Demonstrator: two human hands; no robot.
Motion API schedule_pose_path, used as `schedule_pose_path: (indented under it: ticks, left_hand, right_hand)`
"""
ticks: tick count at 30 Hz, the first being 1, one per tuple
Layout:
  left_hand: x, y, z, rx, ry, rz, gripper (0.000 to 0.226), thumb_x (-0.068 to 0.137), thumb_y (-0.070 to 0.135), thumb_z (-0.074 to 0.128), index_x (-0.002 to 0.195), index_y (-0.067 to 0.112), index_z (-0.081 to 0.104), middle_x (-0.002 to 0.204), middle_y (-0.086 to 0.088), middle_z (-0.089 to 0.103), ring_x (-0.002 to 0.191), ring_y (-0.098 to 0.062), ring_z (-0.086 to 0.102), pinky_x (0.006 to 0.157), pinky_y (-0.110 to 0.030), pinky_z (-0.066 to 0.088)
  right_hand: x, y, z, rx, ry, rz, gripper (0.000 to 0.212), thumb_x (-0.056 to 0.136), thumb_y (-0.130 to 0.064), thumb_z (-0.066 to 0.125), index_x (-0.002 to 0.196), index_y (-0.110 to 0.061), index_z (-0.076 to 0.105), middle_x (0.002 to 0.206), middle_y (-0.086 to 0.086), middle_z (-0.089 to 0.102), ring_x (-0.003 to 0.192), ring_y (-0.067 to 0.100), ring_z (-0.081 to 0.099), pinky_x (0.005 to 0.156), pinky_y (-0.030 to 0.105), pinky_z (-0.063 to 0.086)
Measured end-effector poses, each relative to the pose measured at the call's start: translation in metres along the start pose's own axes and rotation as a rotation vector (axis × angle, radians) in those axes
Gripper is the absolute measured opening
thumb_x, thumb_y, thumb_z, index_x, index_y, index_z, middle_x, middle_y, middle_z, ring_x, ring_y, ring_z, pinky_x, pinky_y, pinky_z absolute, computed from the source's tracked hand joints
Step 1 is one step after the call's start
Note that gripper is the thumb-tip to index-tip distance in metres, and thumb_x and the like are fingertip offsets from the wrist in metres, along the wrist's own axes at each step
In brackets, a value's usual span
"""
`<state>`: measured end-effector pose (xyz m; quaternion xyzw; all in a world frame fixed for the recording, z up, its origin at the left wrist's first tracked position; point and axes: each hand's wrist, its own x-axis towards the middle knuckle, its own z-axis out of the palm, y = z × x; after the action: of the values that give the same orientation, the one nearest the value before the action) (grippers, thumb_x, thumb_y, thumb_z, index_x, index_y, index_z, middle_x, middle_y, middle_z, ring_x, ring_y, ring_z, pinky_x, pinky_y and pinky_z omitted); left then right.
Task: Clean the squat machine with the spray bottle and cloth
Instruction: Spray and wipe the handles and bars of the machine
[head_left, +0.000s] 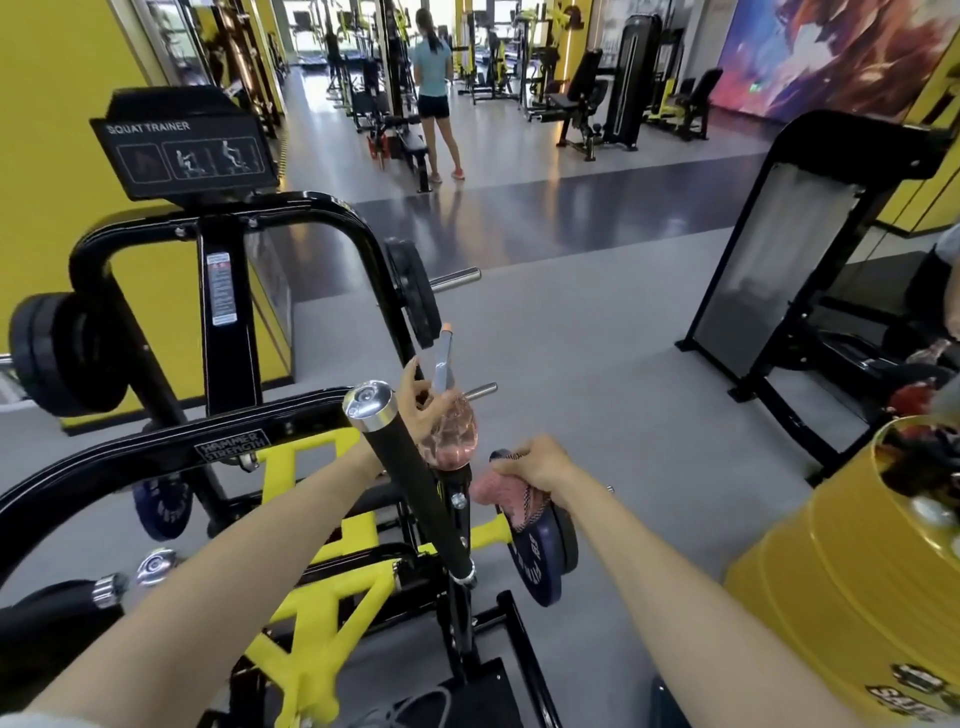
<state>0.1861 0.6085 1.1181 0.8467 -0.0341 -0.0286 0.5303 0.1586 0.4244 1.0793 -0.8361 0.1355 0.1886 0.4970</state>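
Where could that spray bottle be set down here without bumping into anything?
Bare grey floor lies between the squat machine and the black-framed machine on the right. Lower down it is crowded: yellow frame bars, weight plate, yellow barrel.

A commercial gym is shown. A squat machine (228, 364) w/ "SQUAT TRAINER" placard (182, 150) & loaded weight plates (52, 353) is seen at left. Rows of strength machines (631, 78) are lined up across the top; a person in sportswear (435, 88) is seen top centre.

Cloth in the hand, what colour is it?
Pink. The cloth shows best in the head view.
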Motion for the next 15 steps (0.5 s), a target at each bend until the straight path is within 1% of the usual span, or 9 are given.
schedule_pose_path:
  ticks: [3, 5, 6, 7, 9, 11, 12, 13, 15]
  left_hand:
    - [-0.018, -0.004, -0.01, 0.004, 0.004, -0.077, 0.074, 0.095, 0.029, 0.054, 0.151, 0.015, 0.008, 0.141, -0.009, 0.043, 0.127, -0.025, 0.046, 0.099, -0.038, 0.042]
    - [-0.033, -0.007, -0.012, -0.027, 0.023, -0.134, 0.037, 0.098, 0.019, 0.049, 0.133, 0.02, 0.036, 0.122, -0.001, 0.048, 0.115, -0.017, 0.047, 0.101, -0.038, 0.037]
    - [-0.041, -0.005, -0.012, -0.047, 0.042, -0.141, 0.013, 0.098, 0.016, 0.049, 0.108, 0.025, 0.045, 0.107, 0.0, 0.052, 0.101, -0.015, 0.05, 0.095, -0.034, 0.04]
    - [-0.047, 0.0, -0.01, -0.073, 0.065, -0.127, 0.02, 0.098, 0.013, 0.05, 0.086, 0.027, 0.043, 0.089, 0.002, 0.053, 0.085, -0.011, 0.051, 0.084, -0.026, 0.044]
    - [-0.054, -0.008, -0.007, -0.092, 0.121, -0.14, 0.037, 0.096, 0.002, 0.05, 0.067, 0.022, 0.037, 0.063, 0.006, 0.047, 0.061, -0.003, 0.045, 0.056, -0.011, 0.04]
    - [-0.057, -0.024, -0.009, 0.016, 0.183, -0.215, 0.021, 0.096, 0.001, 0.05, 0.074, 0.002, 0.052, 0.062, 0.004, 0.049, 0.058, -0.004, 0.045, 0.048, -0.012, 0.037]
    - [-0.058, -0.037, -0.01, 0.076, 0.182, -0.257, 0.013, 0.095, 0.003, 0.051, 0.092, -0.008, 0.057, 0.071, -0.001, 0.054, 0.065, -0.008, 0.049, 0.056, -0.017, 0.041]
    - [-0.063, -0.048, -0.01, 0.114, 0.167, -0.313, 0.021, 0.095, 0.007, 0.052, 0.108, -0.009, 0.058, 0.085, -0.006, 0.06, 0.075, -0.014, 0.055, 0.068, -0.023, 0.045]
    - [-0.074, -0.062, -0.009, 0.176, 0.149, -0.431, 0.026, 0.095, 0.017, 0.056, 0.114, -0.001, 0.06, 0.104, -0.009, 0.063, 0.093, -0.022, 0.058, 0.082, -0.032, 0.047]
  right_hand:
    - [-0.002, 0.005, -0.003, 0.088, 0.011, 0.026, 0.016, 0.082, -0.008, 0.072, 0.093, 0.003, 0.067, 0.095, 0.019, 0.069, 0.083, 0.029, 0.066, 0.08, 0.041, 0.054]
    - [-0.003, 0.009, -0.003, 0.15, 0.013, 0.034, 0.013, 0.083, -0.001, 0.068, 0.096, 0.0, 0.067, 0.101, 0.021, 0.068, 0.085, 0.029, 0.066, 0.081, 0.042, 0.055]
    - [-0.004, 0.011, -0.003, 0.173, 0.009, 0.037, 0.016, 0.083, 0.001, 0.066, 0.099, -0.001, 0.067, 0.101, 0.021, 0.068, 0.084, 0.028, 0.065, 0.078, 0.04, 0.056]
    - [-0.005, 0.013, -0.003, 0.185, 0.007, 0.036, 0.02, 0.083, 0.001, 0.066, 0.103, 0.0, 0.066, 0.1, 0.019, 0.068, 0.082, 0.027, 0.064, 0.073, 0.036, 0.056]
    - [-0.01, 0.014, -0.003, 0.182, 0.0, 0.029, 0.023, 0.084, 0.0, 0.066, 0.107, 0.002, 0.064, 0.097, 0.016, 0.067, 0.082, 0.026, 0.063, 0.065, 0.029, 0.053]
    - [-0.015, 0.015, 0.0, 0.187, -0.026, 0.038, 0.024, 0.085, -0.001, 0.066, 0.109, 0.0, 0.064, 0.101, 0.017, 0.067, 0.087, 0.027, 0.064, 0.066, 0.029, 0.053]
    - [-0.017, 0.015, 0.002, 0.183, -0.039, 0.04, 0.025, 0.085, -0.002, 0.065, 0.11, -0.001, 0.064, 0.104, 0.017, 0.067, 0.092, 0.028, 0.065, 0.071, 0.032, 0.054]
    - [-0.019, 0.015, 0.004, 0.174, -0.051, 0.037, 0.026, 0.085, -0.002, 0.065, 0.111, -0.002, 0.064, 0.106, 0.017, 0.067, 0.095, 0.03, 0.065, 0.077, 0.035, 0.055]
    - [-0.021, 0.018, 0.008, 0.166, -0.063, 0.031, 0.03, 0.084, 0.001, 0.062, 0.113, -0.003, 0.065, 0.108, 0.019, 0.067, 0.097, 0.032, 0.065, 0.086, 0.043, 0.055]
